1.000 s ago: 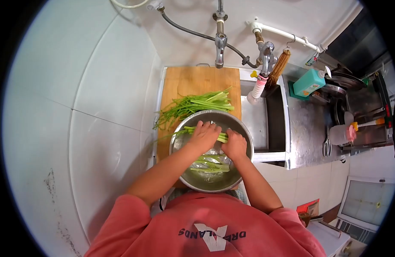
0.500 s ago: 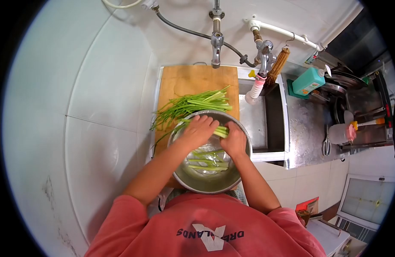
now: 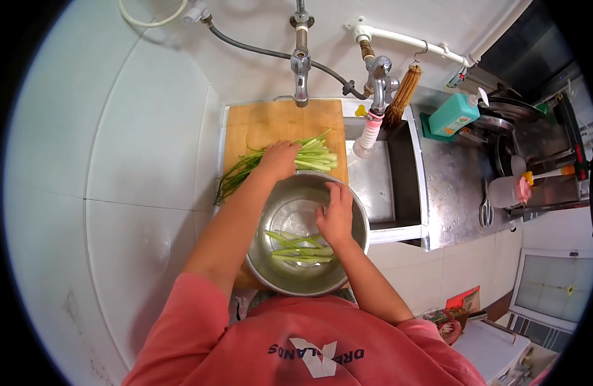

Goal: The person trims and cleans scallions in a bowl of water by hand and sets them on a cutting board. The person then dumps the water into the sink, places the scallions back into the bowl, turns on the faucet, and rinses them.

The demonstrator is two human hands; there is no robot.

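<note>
My left hand [image 3: 280,159] is on the pile of green celery stalks [image 3: 314,156] on the wooden cutting board [image 3: 248,125]. Its fingers are curled over some of the stalks, and their tips are partly hidden. In front of me a round metal basin [image 3: 261,260] with water in it overlaps the board's near side. A few celery stalks [image 3: 301,255] lie in the water. Over the basin's right side, my right hand [image 3: 335,215] is open, thumb and fingers apart, holding nothing.
A metal sink [image 3: 407,186] lies right of the board, under a faucet with a pink-and-white hose [image 3: 368,136]. A second faucet [image 3: 301,77] hangs above the board. Farther right are a teal pump bottle [image 3: 454,117], scissors [image 3: 485,211] and a whisk brush [image 3: 404,96].
My left hand has moved up out of the basin to the pile, and the stalks both hands held are gone from the basin. My right hand has let go and opened.
</note>
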